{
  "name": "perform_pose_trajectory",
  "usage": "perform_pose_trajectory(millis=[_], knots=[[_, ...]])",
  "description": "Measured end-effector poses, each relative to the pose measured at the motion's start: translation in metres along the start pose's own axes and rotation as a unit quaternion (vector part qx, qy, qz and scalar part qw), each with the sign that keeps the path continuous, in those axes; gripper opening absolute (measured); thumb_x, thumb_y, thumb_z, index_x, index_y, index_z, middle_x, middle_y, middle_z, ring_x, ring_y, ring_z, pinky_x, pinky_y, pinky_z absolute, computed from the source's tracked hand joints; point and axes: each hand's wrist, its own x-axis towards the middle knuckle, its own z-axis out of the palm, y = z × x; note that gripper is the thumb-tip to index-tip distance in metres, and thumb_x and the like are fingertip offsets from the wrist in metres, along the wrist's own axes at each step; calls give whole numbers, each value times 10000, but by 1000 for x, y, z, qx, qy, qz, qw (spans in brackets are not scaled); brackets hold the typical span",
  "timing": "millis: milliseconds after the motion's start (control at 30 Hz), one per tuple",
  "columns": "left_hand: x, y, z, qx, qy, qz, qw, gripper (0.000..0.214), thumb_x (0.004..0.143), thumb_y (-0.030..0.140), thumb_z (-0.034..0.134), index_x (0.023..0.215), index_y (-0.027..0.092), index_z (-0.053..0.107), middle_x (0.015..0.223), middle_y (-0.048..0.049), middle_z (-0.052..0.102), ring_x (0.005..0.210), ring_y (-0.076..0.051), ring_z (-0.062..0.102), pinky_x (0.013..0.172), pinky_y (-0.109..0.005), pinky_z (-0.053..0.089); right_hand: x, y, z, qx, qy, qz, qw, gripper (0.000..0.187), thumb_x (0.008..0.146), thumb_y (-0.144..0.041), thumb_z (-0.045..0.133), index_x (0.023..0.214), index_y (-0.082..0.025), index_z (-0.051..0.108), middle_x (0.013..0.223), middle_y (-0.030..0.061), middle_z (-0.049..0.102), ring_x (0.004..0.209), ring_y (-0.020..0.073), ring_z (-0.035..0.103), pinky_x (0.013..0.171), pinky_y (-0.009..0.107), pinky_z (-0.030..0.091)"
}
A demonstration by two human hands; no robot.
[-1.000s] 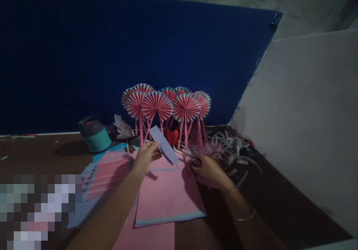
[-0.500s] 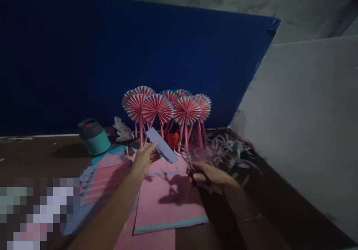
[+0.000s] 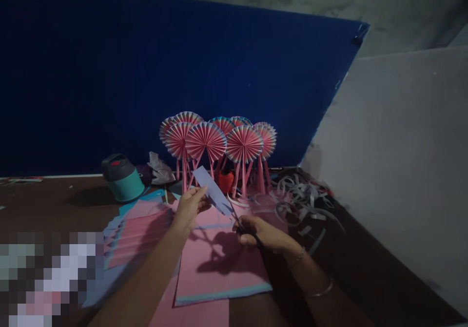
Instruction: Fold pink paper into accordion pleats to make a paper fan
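My left hand (image 3: pixel 190 209) pinches a folded strip of pale lilac paper (image 3: pixel 212 190) near its middle, holding it tilted above the table. In my right hand (image 3: pixel 256 234) is a pair of dark-handled scissors (image 3: pixel 237 220), their blades at the strip's lower right end. Whether the blades are closed on the paper I cannot tell. Beneath both hands lies a pink sheet (image 3: pixel 223 278) with a light blue band along its near edge; the shadow of my hands falls on it. Pleated pink paper (image 3: pixel 139 241) lies left of my left forearm.
Several pink pleated paper fans (image 3: pixel 206 142) on stems stand at the back before a blue board (image 3: pixel 234 64). A teal and grey container (image 3: pixel 126 183) sits at the left. Curled paper scraps (image 3: pixel 303 198) are heaped at the right by a pale wall (image 3: pixel 395 161).
My right hand has moved left with the scissors, bringing the blades to the strip's end. The strip has shifted slightly in my left hand's grip.
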Motion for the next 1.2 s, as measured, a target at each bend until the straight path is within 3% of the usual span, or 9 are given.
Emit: perform_pose_trajectory(millis=[700,1200], knots=[[-5,3,3,11,3,4,1000,257,638,322,752,722,151,580,571,5,645,486,-106,614,517,-206,500,3,2,2,-5,19,6,1000,655,559,-653,743,911,-146,524,736,-38,478,580,65,434,483,179,367],[-5,3,2,15,5,11,1000,281,625,349,759,722,155,579,588,-4,655,512,-117,626,535,-216,504,2,-3,4,-34,58,30,997,557,593,-583,754,879,-151,548,616,-56,505,500,62,454,394,149,345]])
